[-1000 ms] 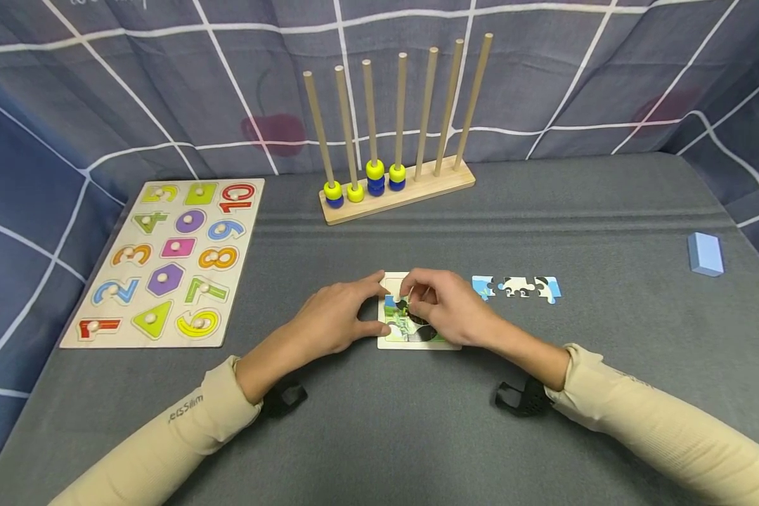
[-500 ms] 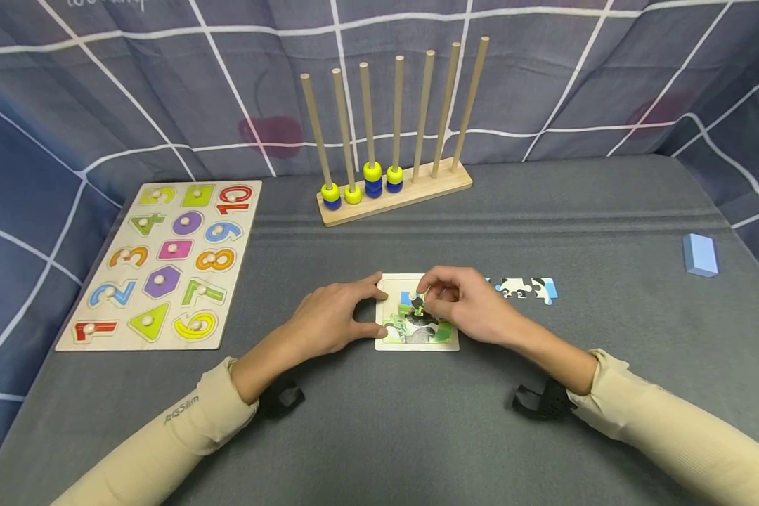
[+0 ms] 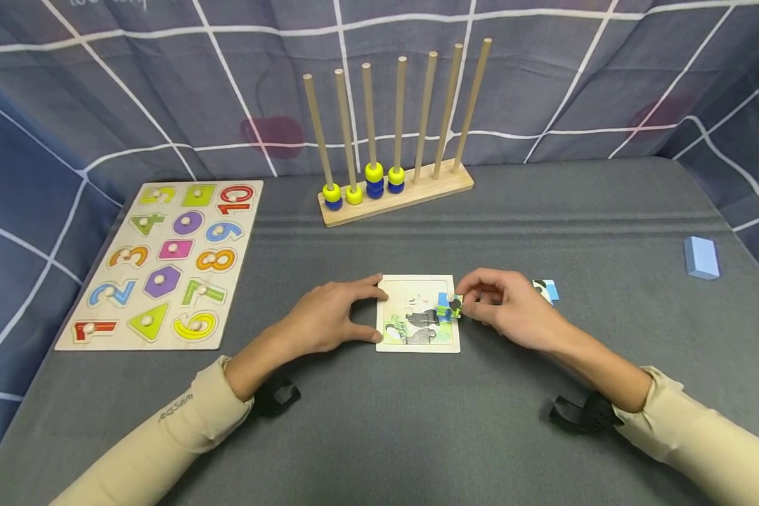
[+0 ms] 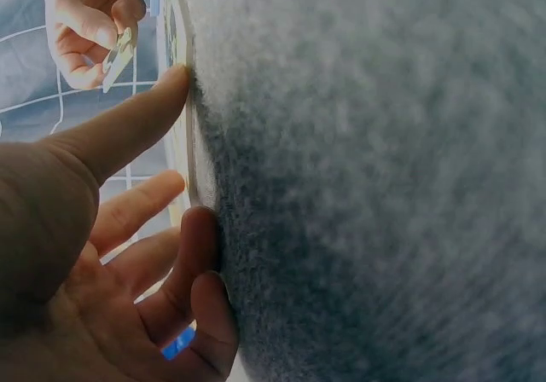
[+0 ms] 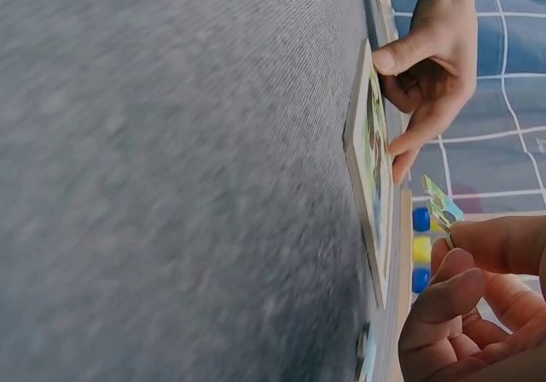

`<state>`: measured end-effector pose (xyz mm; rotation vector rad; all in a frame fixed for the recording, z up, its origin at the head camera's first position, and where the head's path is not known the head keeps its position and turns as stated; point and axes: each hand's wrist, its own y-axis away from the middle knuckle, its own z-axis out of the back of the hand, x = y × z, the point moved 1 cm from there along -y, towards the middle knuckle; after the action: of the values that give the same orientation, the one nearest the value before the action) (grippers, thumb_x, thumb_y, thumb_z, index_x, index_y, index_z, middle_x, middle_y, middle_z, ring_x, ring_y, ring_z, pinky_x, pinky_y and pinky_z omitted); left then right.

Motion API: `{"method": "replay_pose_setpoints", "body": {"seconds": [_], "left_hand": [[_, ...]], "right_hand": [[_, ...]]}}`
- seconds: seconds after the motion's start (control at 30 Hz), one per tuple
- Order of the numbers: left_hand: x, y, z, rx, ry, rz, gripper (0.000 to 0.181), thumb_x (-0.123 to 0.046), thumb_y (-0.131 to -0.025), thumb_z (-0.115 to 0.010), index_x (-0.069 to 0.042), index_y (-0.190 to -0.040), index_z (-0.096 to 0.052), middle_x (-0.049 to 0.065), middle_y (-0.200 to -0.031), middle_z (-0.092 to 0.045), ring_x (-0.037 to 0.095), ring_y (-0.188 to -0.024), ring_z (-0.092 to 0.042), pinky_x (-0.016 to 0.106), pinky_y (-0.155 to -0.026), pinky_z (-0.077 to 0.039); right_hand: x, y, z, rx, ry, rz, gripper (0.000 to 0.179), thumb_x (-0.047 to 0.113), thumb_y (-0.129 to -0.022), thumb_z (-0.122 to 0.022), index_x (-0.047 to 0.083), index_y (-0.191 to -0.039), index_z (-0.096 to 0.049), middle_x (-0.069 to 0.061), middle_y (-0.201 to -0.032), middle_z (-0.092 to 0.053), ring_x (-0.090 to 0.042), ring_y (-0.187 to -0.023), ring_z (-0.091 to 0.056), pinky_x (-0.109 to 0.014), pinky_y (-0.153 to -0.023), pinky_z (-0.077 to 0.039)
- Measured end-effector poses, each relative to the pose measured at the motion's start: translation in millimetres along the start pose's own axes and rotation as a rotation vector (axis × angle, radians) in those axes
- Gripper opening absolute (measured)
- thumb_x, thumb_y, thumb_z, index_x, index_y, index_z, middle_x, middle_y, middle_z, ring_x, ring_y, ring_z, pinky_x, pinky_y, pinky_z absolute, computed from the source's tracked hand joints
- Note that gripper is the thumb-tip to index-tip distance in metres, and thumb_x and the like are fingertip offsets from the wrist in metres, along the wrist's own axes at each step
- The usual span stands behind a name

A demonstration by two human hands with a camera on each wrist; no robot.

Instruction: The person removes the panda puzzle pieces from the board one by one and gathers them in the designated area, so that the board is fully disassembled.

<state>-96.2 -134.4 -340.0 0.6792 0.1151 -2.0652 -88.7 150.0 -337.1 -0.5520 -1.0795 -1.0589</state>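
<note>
Between thumb and forefinger my right hand (image 3: 515, 306) pinches a jigsaw piece (image 3: 445, 307), blue and green with black. That piece is raised over the right edge of the puzzle board (image 3: 405, 287), and its face shows tilted in the right wrist view. The board has a pale rim, with panda-patterned pieces (image 3: 420, 330) in its lower part and a bare pale upper part. At the left edge of the board rests my left hand (image 3: 319, 320), thumb and forefinger spread apart along that side. In the left wrist view the thumb tip (image 4: 175, 79) touches the board's rim.
Loose puzzle pieces (image 3: 547, 289) lie right of the board, partly hidden by my right hand. A wooden peg stand (image 3: 411, 191) with yellow and blue beads stands behind. A number-and-shape board (image 3: 183, 281) lies at left, a light blue block (image 3: 701, 258) at far right.
My right hand has lifted the blue-green jigsaw piece from the board's upper left area and carried it right to the board's edge. The left hand has stayed at the left side.
</note>
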Motion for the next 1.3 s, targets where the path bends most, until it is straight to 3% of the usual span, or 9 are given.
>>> {"method": "replay_pose_setpoints", "body": {"seconds": [0.27,0.43,0.6,0.83,1.17,1.3], "left_hand": [[0.6,-1.1,-2.0,-0.017,0.01,-0.009,0.059,-0.037,-0.079,-0.083,-0.015,-0.13,-0.065,0.003,-0.152,-0.042,0.027,-0.13,-0.05,0.048,-0.096,-0.044],[1.1,-0.3,-1.7,-0.023,0.018,-0.006,0.057,-0.036,-0.079,-0.084,-0.015,-0.129,-0.066,0.002,-0.153,-0.042,0.018,-0.112,-0.058,0.042,-0.086,-0.047],[1.6,0.3,-1.1,-0.029,0.023,-0.016,0.057,-0.036,-0.078,-0.084,-0.014,-0.128,-0.067,0.003,-0.152,-0.042,0.015,-0.095,-0.057,0.038,-0.08,-0.045],[1.4,0.1,-1.1,-0.026,0.024,-0.016,0.058,-0.036,-0.078,-0.085,-0.014,-0.128,-0.067,0.003,-0.153,-0.042,0.016,-0.112,-0.057,0.041,-0.086,-0.047],[-0.6,0.1,-0.8,-0.012,0.01,-0.002,0.058,-0.036,-0.079,-0.084,-0.014,-0.13,-0.066,0.004,-0.154,-0.04,0.015,-0.097,-0.056,0.037,-0.077,-0.044],[-0.8,-0.3,-1.0,-0.012,0.006,-0.004,0.058,-0.035,-0.079,-0.083,-0.013,-0.13,-0.066,0.004,-0.154,-0.04,0.017,-0.112,-0.057,0.04,-0.085,-0.046]], "right_hand": [[-8.8,15.3,12.4,-0.008,0.01,-0.039,0.009,0.002,-0.092,-0.063,0.005,-0.1,-0.066,-0.006,-0.078,-0.058,-0.01,-0.059,-0.046,-0.025,-0.053,-0.039],[-14.9,22.8,18.3,-0.011,0.054,-0.018,0.008,0.001,-0.092,-0.063,0.004,-0.099,-0.066,-0.005,-0.08,-0.06,-0.011,-0.065,-0.053,-0.025,-0.062,-0.043],[-19.9,26.8,20.6,-0.014,0.102,0.012,0.009,0.0,-0.092,-0.063,0.004,-0.099,-0.067,-0.002,-0.08,-0.061,-0.01,-0.064,-0.054,-0.025,-0.064,-0.044],[-22.4,27.7,20.9,-0.065,0.228,0.04,0.015,-0.005,-0.085,-0.068,0.004,-0.098,-0.069,0.001,-0.079,-0.061,-0.009,-0.059,-0.05,-0.024,-0.058,-0.041],[-23.4,28.4,19.4,-0.1,0.354,0.015,0.019,-0.001,-0.084,-0.071,0.005,-0.102,-0.072,0.005,-0.079,-0.06,-0.008,-0.059,-0.049,-0.026,-0.059,-0.04],[-25.0,29.3,19.1,-0.105,0.373,0.008,0.021,-0.002,-0.083,-0.07,0.005,-0.103,-0.073,0.004,-0.08,-0.059,-0.008,-0.06,-0.049,-0.026,-0.059,-0.04]]}}
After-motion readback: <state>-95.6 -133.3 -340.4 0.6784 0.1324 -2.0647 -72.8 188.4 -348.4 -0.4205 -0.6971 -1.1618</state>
